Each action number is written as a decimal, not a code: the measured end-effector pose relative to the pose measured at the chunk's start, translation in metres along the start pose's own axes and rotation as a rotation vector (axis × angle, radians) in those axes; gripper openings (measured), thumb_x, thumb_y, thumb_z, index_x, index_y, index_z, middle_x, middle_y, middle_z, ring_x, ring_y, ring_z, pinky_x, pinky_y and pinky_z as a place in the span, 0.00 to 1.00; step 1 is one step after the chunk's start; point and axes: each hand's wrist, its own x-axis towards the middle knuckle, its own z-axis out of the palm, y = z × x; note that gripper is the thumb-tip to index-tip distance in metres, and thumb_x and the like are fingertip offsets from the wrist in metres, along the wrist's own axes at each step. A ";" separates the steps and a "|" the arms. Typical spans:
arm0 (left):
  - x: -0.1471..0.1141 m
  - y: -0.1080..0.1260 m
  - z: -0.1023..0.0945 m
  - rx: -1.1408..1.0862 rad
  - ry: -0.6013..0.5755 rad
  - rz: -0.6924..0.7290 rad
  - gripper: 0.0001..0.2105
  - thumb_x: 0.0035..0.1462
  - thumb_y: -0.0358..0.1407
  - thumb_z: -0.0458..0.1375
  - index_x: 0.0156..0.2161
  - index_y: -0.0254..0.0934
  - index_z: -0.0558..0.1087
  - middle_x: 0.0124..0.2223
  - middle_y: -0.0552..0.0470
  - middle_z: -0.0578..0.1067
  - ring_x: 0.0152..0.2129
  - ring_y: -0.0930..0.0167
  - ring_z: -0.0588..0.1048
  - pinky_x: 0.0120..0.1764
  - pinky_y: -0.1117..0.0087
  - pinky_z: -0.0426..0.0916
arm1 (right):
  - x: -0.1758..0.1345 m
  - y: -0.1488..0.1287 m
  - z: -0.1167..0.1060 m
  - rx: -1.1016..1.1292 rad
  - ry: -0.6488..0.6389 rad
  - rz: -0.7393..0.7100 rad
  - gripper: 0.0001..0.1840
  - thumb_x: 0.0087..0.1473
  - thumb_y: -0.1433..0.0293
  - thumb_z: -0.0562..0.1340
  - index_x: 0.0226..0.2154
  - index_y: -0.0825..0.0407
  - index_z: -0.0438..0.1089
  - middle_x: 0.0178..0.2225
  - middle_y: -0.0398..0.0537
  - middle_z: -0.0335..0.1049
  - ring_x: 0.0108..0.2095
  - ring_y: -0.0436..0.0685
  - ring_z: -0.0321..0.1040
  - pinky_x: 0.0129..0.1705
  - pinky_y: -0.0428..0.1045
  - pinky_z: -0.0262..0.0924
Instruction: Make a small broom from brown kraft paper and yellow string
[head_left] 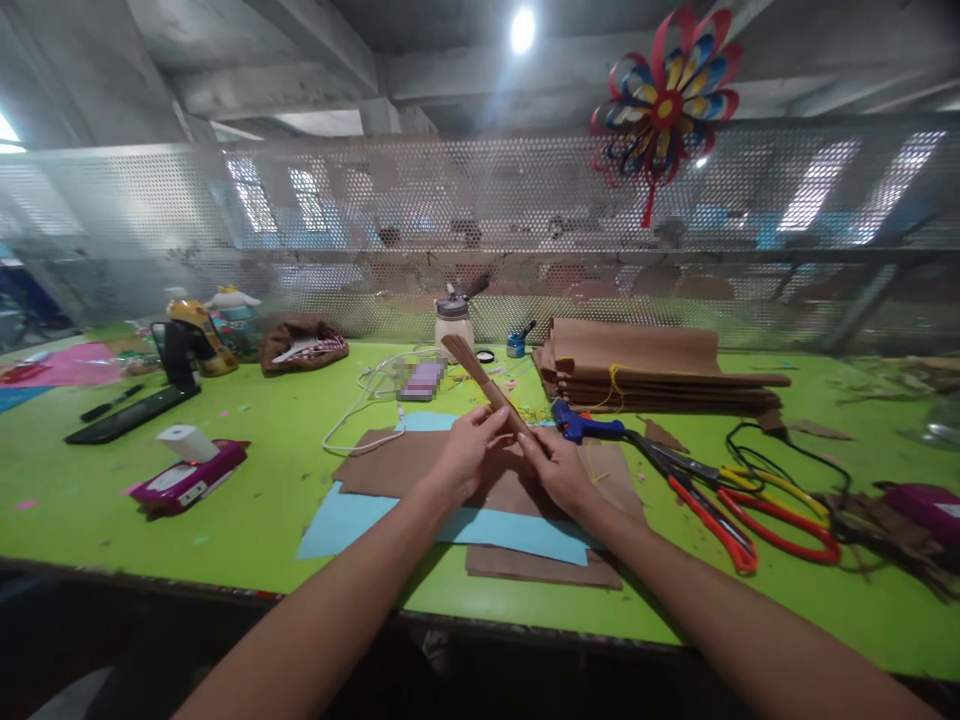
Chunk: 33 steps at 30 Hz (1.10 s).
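A narrow strip of folded brown paper (474, 368) is held at a slant above the table, its far end fanned slightly apart. My left hand (472, 450) pinches it from the left, around its middle. Nearer its lower end, my right hand (556, 468) grips it between thumb and fingers. Beneath both hands lie flat sheets of brown paper (386, 462) and light blue paper (517, 532), overlapping each other. Just right of the hands rests a blue glue gun (589, 425), apart from them.
Red-and-yellow-handled scissors (784, 530) and a red cutter knife (709, 515) lie at right. Behind them sits a stack of folded brown paper (637, 365). A phone (421, 380), white cable, jar (454, 325) and purple power strip (191, 478) occupy the green table (255, 545).
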 end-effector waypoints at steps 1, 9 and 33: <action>0.001 -0.001 -0.001 0.006 0.004 -0.003 0.12 0.45 0.39 0.63 0.33 0.32 0.72 0.30 0.49 0.75 0.26 0.73 0.73 0.33 0.72 0.68 | 0.000 0.000 0.000 0.007 0.000 0.006 0.15 0.55 0.61 0.53 0.31 0.53 0.69 0.21 0.43 0.65 0.24 0.52 0.60 0.28 0.46 0.58; 0.004 0.010 -0.007 0.364 0.151 0.113 0.13 0.52 0.42 0.55 0.24 0.33 0.68 0.20 0.52 0.71 0.16 0.76 0.67 0.20 0.76 0.59 | 0.000 -0.002 -0.001 0.037 -0.007 0.039 0.15 0.55 0.61 0.54 0.25 0.53 0.65 0.18 0.39 0.56 0.20 0.50 0.54 0.24 0.45 0.51; -0.040 0.002 -0.011 0.813 -0.039 0.032 0.17 0.51 0.44 0.53 0.18 0.33 0.67 0.16 0.56 0.64 0.15 0.77 0.61 0.19 0.76 0.53 | 0.000 -0.006 -0.004 0.312 -0.315 0.146 0.18 0.52 0.58 0.57 0.34 0.56 0.67 0.19 0.38 0.59 0.16 0.44 0.50 0.17 0.42 0.46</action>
